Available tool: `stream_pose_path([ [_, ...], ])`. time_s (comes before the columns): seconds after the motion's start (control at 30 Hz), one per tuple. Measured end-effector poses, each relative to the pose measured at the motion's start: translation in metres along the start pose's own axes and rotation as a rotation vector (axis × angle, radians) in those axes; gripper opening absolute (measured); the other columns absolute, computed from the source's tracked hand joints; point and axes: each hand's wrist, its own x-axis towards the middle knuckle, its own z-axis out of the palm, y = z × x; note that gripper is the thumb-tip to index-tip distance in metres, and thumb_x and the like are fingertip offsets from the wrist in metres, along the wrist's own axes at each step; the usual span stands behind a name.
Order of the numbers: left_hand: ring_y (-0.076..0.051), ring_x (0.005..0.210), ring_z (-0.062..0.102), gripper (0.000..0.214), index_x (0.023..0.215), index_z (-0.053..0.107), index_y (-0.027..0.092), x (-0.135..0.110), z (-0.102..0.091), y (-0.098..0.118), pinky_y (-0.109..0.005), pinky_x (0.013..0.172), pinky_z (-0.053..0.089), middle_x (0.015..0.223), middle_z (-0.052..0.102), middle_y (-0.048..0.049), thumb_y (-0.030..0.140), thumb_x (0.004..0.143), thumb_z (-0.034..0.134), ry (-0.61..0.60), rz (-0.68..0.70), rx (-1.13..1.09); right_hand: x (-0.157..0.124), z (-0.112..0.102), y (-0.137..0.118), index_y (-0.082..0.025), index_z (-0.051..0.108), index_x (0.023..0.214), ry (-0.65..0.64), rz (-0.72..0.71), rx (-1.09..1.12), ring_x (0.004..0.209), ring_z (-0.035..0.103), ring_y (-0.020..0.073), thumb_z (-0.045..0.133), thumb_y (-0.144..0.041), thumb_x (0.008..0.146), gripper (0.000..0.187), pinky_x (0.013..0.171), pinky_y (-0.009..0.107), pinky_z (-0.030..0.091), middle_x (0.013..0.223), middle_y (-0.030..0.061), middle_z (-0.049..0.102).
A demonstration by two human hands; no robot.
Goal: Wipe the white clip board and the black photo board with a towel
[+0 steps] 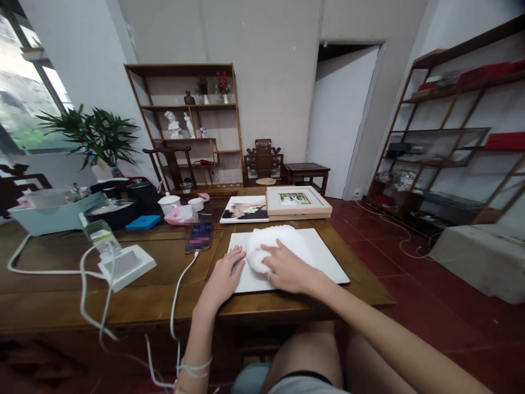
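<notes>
A flat white board [326, 268] lies at the table's front edge. On it sits a bunched, fluffy white cloth [276, 238], with my right hand [287, 265] pressed into its near side and gripping it. Some of that hand's fingertips are sunk in the cloth and hidden. My left hand [223, 276] rests along the board's left edge, fingers stretched out, holding nothing. Just behind the board are a photo print [246, 210] and a light wooden picture frame [320, 205] with a small photo in its middle.
Left of the board, a phone [199, 237] is plugged into a white cable [176, 301]. Further left on the wooden table [172, 284] are a white box [127, 265], a blue case [143, 221], a lidded white cup [169, 202] and a light-blue basket [53, 216].
</notes>
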Motion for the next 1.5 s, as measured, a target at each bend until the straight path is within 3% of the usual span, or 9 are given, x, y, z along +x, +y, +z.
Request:
stream_pose_path([
  [0.13, -0.02, 0.119, 0.044, 0.036, 0.109, 0.06, 0.015, 0.0, 0.0, 0.0, -0.039, 0.102, 0.032, 0.124, 0.052, -0.0105, 0.026, 0.082, 0.039, 0.018, 0.015, -0.002, -0.044, -0.013, -0.036, -0.012, 0.063, 0.091, -0.022, -0.081, 0.062, 0.126, 0.032, 0.024, 0.046, -0.016, 0.073, 0.025, 0.104, 0.045, 0.017, 0.128, 0.0182, 0.046],
  [0.23, -0.02, 0.119, 0.044, 0.035, 0.107, 0.061, 0.016, 0.0, 0.001, 0.0, -0.039, 0.102, 0.033, 0.124, 0.053, -0.01, 0.025, 0.082, 0.039, 0.023, 0.017, 0.007, -0.05, -0.018, -0.035, -0.013, 0.062, 0.091, -0.059, -0.058, 0.096, 0.124, 0.034, 0.0217, 0.045, -0.017, 0.074, 0.025, 0.105, 0.042, 0.018, 0.128, 0.017, 0.047],
  [0.47, -0.02, 0.116, 0.048, 0.037, 0.11, 0.058, 0.014, 0.0, 0.0, 0.0, -0.037, 0.101, 0.034, 0.121, 0.056, -0.0098, 0.027, 0.086, 0.033, 0.057, 0.019, 0.009, 0.023, 0.0, 0.022, -0.014, 0.058, 0.098, -0.021, 0.158, 0.035, 0.12, 0.039, 0.0239, 0.038, -0.017, 0.079, 0.028, 0.101, 0.045, 0.021, 0.117, 0.0156, 0.056],
  [0.63, -0.018, 0.119, 0.044, 0.041, 0.125, 0.044, 0.014, 0.001, -0.004, 0.009, -0.032, 0.102, 0.032, 0.128, 0.049, -0.0082, 0.027, 0.09, 0.028, 0.202, 0.072, -0.051, 0.05, 0.009, 0.018, -0.012, 0.059, 0.097, -0.009, 0.128, -0.007, 0.123, 0.035, 0.0252, 0.04, -0.014, 0.075, 0.029, 0.099, 0.048, 0.02, 0.12, 0.0177, 0.053],
  [0.83, -0.016, 0.125, 0.036, 0.044, 0.13, 0.036, 0.017, -0.001, -0.008, 0.012, -0.031, 0.105, 0.027, 0.135, 0.041, -0.0052, 0.033, 0.091, 0.025, 0.261, 0.035, -0.145, 0.004, -0.008, -0.027, -0.014, 0.061, 0.081, -0.043, -0.203, 0.025, 0.109, 0.049, 0.0223, 0.041, -0.015, 0.076, 0.02, 0.097, 0.039, 0.026, 0.1, 0.0134, 0.063],
  [0.93, -0.018, 0.12, 0.043, 0.043, 0.125, 0.045, 0.016, -0.001, -0.006, 0.01, -0.031, 0.101, 0.032, 0.128, 0.05, -0.0066, 0.036, 0.09, 0.029, 0.213, 0.026, -0.13, -0.018, -0.025, -0.027, -0.015, 0.06, 0.08, -0.133, -0.136, 0.049, 0.083, 0.058, 0.0207, 0.039, -0.02, 0.08, 0.021, 0.081, 0.032, 0.038, 0.084, 0.0095, 0.065],
  [1.07, -0.021, 0.113, 0.051, 0.039, 0.111, 0.059, 0.015, 0.0, -0.002, 0.008, -0.033, 0.099, 0.035, 0.118, 0.058, -0.0079, 0.035, 0.088, 0.036, 0.09, 0.018, -0.054, -0.02, -0.034, 0.003, -0.015, 0.058, 0.086, -0.181, 0.092, 0.069, 0.081, 0.056, 0.0231, 0.035, -0.029, 0.084, 0.028, 0.067, 0.03, 0.039, 0.087, 0.0117, 0.063],
  [1.23, -0.021, 0.116, 0.047, 0.035, 0.104, 0.063, 0.017, 0.0, 0.0, 0.007, -0.033, 0.1, 0.034, 0.116, 0.059, -0.007, 0.033, 0.086, 0.038, 0.035, 0.019, -0.035, 0.018, -0.024, 0.036, -0.016, 0.057, 0.092, -0.135, 0.282, 0.125, 0.089, 0.055, 0.026, 0.03, -0.036, 0.086, 0.034, 0.07, 0.031, 0.039, 0.095, 0.0125, 0.062],
  [1.5, -0.022, 0.104, 0.057, 0.031, 0.105, 0.063, 0.02, 0.001, -0.003, 0.004, -0.032, 0.091, 0.042, 0.108, 0.064, -0.0049, 0.029, 0.085, 0.041, 0.043, 0.046, -0.016, 0.108, -0.009, 0.019, -0.017, 0.058, 0.097, -0.176, 0.138, 0.189, 0.094, 0.056, 0.0235, 0.039, -0.034, 0.08, 0.03, 0.073, 0.028, 0.041, 0.108, 0.009, 0.061],
])
